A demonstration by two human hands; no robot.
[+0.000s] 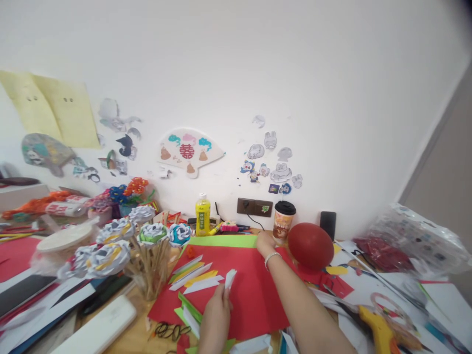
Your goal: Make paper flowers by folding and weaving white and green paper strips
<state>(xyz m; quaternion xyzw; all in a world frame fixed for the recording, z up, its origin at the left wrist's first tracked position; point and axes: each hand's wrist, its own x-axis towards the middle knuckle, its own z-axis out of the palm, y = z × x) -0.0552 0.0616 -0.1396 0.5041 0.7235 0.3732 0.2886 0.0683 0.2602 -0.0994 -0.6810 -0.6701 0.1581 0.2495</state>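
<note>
One red sheet (254, 295) tops the table (134, 332) by the wall (228, 64).

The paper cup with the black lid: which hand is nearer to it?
Right. The right hand is just left of the paper cup; the left hand is farther left, nearer the camera.

Light — bright, diffuse | shadows faint | edges stretched | fine detail — soft
</note>
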